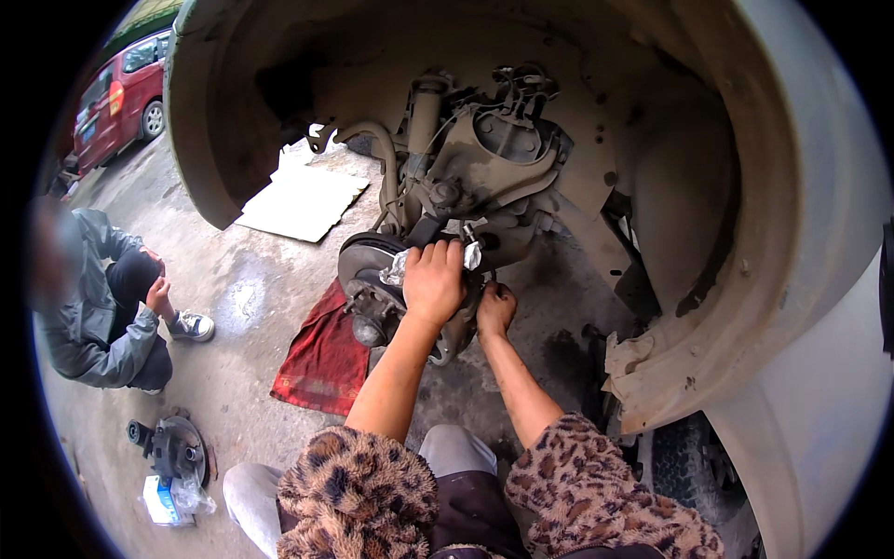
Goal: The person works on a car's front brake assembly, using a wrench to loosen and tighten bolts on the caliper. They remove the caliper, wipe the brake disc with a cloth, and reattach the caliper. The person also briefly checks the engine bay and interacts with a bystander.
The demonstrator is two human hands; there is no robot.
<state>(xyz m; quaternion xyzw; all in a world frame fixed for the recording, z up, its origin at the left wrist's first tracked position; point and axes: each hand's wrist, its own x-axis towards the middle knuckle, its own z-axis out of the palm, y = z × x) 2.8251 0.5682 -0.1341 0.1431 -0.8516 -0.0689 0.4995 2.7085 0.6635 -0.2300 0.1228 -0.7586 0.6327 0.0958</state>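
Observation:
My left hand [434, 284] is closed over a crumpled, shiny whitish wrapping [395, 270] at the top of the wheel hub assembly. Its ends stick out on both sides of my fingers; what lies under it is hidden. Lower and to the right, my right hand [496, 307] has its fingers curled in beside the knuckle, around something I cannot make out. The round brake disc [358, 261] sits left of my hands, with the hub parts [368, 328] below it. Behind them rises the dusty strut [426, 116].
The wheel arch [773, 186] curves over and to the right. A red cloth [321, 359] lies under the hub. A person [112, 298] crouches at left. Loose hub parts [177, 447] and a small box [163, 500] lie lower left. Cardboard [303, 200] lies behind; a red van [121, 102] stands farther off.

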